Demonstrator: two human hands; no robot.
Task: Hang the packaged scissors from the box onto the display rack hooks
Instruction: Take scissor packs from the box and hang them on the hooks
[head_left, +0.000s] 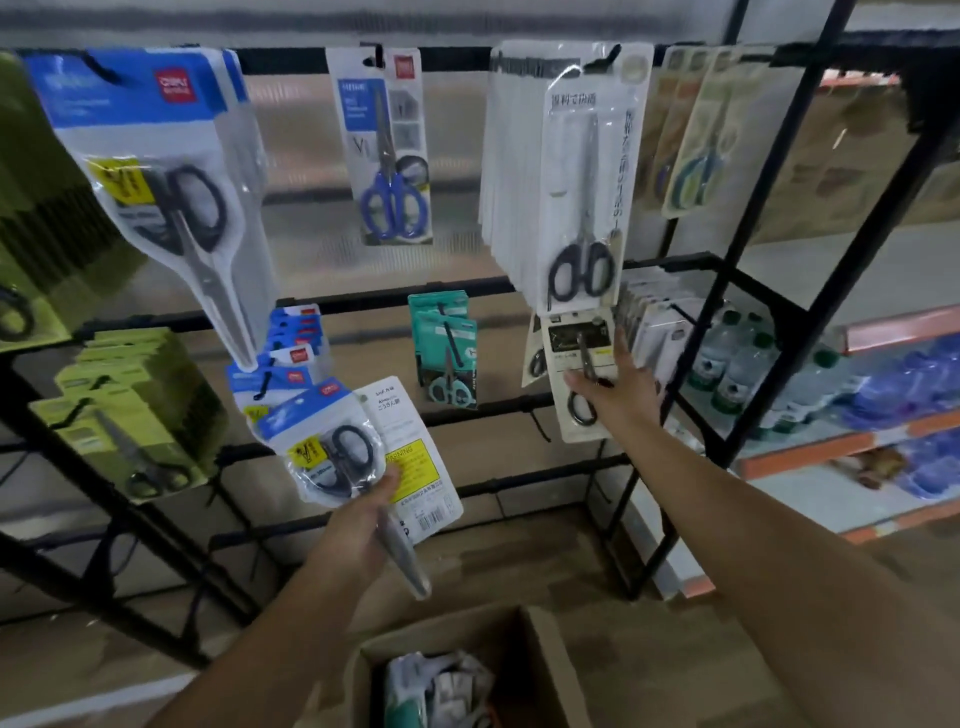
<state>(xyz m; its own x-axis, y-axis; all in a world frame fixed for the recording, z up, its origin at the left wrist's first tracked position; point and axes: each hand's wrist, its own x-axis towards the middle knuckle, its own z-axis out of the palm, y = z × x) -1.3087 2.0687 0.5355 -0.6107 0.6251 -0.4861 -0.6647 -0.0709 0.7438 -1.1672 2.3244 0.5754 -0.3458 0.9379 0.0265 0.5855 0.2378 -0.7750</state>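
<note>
Left hand gripped two packs together — a blue-headed clear blister pack of black-handled scissors in front, a white card pack with a yellow warning label behind it, thumb curled over the front. Both packs were held in front of the rack's lower rails, above the box, not on any hook.

Right hand was stretched out to a beige card pack of small dark-handled scissors hanging on the middle rail, fingers spread and fairly straight against the card, thumb across its front; whether it pinched the card — can't tell.

Open brown cardboard box sat at bottom centre on the floor, with more packs in white and teal inside.

Black metal-tube display rack filled the view: a large blue-headed pack of black scissors top left, a blue-handled pair next, then a thick stack of white cards with Japanese print, and beige cards with teal-handled scissors far right. Lower down were yellow-green packs left, small blue packs and teal packs centre.

Backing was a translucent ribbed panel. Floor was tan. At right, orange-edged shelving carried shrink-wrapped water bottles.
</note>
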